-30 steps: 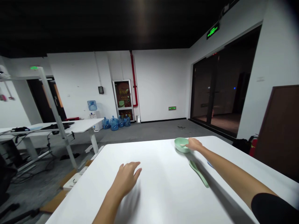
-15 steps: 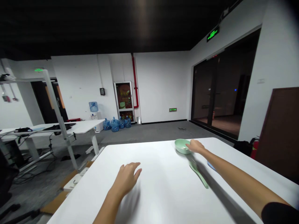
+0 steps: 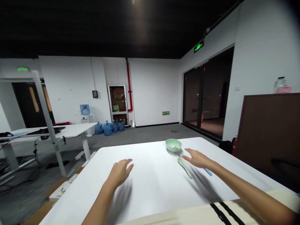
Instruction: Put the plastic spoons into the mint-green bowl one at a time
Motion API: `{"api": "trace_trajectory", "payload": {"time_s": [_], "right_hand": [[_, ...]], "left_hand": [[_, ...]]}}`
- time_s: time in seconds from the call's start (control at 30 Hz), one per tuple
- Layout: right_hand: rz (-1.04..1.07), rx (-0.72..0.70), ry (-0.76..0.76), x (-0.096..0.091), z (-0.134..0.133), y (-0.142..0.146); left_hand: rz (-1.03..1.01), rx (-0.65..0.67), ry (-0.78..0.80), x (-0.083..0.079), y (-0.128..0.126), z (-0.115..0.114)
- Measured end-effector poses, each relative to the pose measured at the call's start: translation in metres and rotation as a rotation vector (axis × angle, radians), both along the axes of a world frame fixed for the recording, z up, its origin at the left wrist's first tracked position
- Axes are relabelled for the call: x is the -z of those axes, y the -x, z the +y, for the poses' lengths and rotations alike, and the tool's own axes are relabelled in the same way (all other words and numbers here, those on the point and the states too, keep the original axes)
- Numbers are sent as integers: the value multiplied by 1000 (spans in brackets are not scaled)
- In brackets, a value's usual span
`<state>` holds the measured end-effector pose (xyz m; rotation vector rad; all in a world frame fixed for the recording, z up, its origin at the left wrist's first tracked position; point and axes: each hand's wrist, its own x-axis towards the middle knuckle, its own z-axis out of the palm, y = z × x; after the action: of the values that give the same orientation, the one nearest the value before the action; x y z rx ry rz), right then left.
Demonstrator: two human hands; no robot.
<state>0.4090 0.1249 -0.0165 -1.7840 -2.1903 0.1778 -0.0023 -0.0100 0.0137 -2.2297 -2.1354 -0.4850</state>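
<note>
A pale green bowl stands near the far edge of the white table, with a small utensil lying in it. A green spoon lies on the table just in front of the bowl. My right hand hovers open beside the spoon, fingers spread, holding nothing. A blue object pokes out from under my right wrist. My left hand rests open over the table's middle left, empty.
A brown cabinet with a jar on top stands to the right. Another white desk with cables is at the left. Blue water jugs sit by the far wall. Dark glass doors are at the right.
My right hand has left the bowl's rim and drawn back toward me, now beside the green spoon. The view has swung to the right. My left hand stays much where it was.
</note>
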Motion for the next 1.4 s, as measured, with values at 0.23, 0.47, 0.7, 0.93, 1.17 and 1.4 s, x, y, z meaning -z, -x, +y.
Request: {"api": "trace_trajectory", "payload": {"time_s": [0.23, 0.47, 0.7, 0.93, 1.17, 1.4], "right_hand": [[22, -52, 60, 30, -21, -2], [40, -61, 89, 33, -21, -4], [105, -60, 56, 35, -15, -9], [106, -60, -101, 6, 9, 3], [-23, -26, -193, -29, 76, 27], [-72, 101, -29, -22, 135, 48]], "left_hand": [[4, -1, -6, 0, -1, -2], [14, 2, 3, -2, -4, -4], [11, -2, 11, -1, -4, -4], [22, -30, -1, 3, -2, 1], [34, -53, 25, 4, -1, 3], [13, -26, 44, 4, -6, 6]]}}
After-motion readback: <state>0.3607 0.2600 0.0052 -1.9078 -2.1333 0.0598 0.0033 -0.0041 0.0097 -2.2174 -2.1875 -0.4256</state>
